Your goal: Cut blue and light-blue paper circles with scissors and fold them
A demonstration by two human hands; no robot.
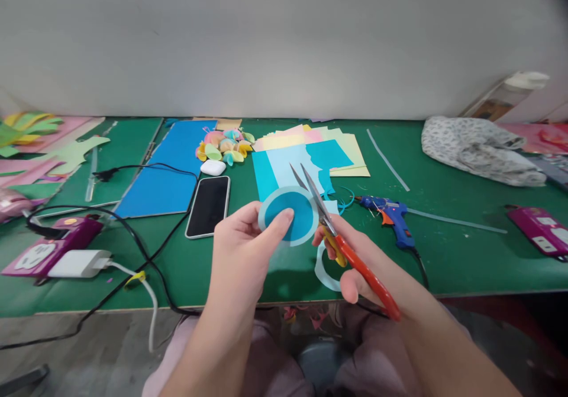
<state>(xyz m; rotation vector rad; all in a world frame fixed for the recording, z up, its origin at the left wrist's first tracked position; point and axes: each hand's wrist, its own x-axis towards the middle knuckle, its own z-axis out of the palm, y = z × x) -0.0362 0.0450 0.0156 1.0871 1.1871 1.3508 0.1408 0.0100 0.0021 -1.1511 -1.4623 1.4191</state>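
Observation:
My left hand (pixel 242 243) pinches a paper disc (pixel 304 216), thumb on top; it is dark teal with a pale blue border. My right hand (pixel 355 249) is around a pair of scissors (pixel 355 261) with red and yellow handles. The blades point up and away, slightly apart, beside the disc's right edge. Below the right hand lies a curved pale blue paper strip (pixel 326 273). Behind the disc are teal and pale blue paper sheets (pixel 286 163) with ragged cut edges, lying on pastel sheets (pixel 357 154).
On the green table (pixel 394 148) are a phone (pixel 208 206), an earbud case (pixel 213 167), small paper flowers (pixel 226 145) and a blue board (pixel 166 172). A blue glue gun (pixel 397 219) lies right. Cables and a purple power strip (pixel 55 246) occupy the left; another purple strip (pixel 539 228) is far right.

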